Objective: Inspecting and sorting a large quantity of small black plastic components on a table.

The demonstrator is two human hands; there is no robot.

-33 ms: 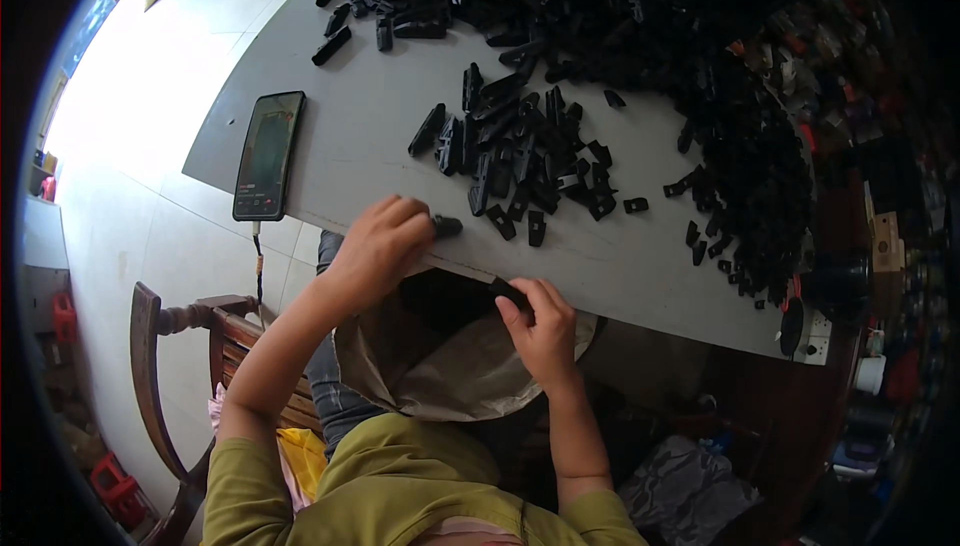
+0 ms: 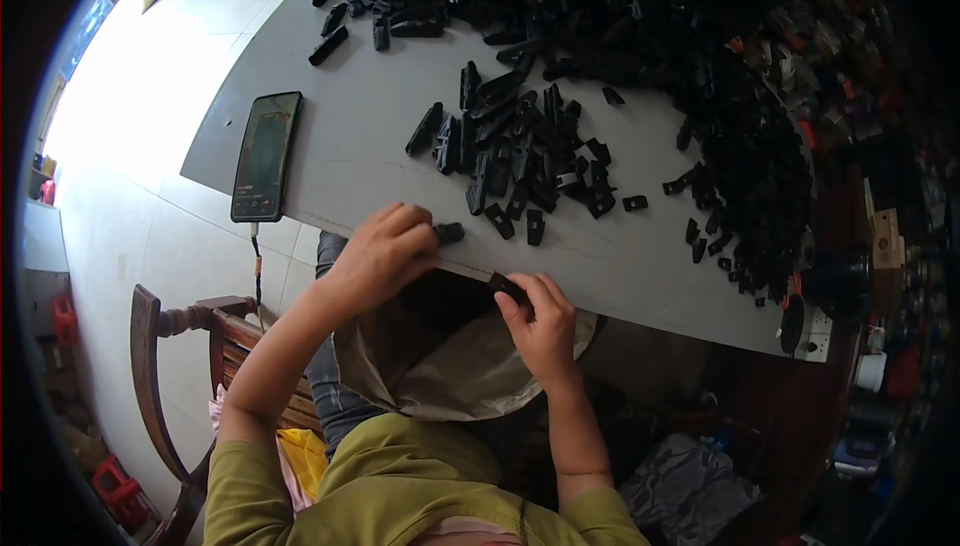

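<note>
Left hand point(image 2: 383, 254) by table edge point(image 2: 650, 320)

Black piece point(image 2: 508, 288) (small, slanted) near table edge point(image 2: 625, 304).

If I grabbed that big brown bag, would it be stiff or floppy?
The bag would probably bend easily, because its side is wrinkled and creased. It might hold some shape, though, since its mouth gapes open. It could be light or heavy: the inside is too dark to tell.
</note>
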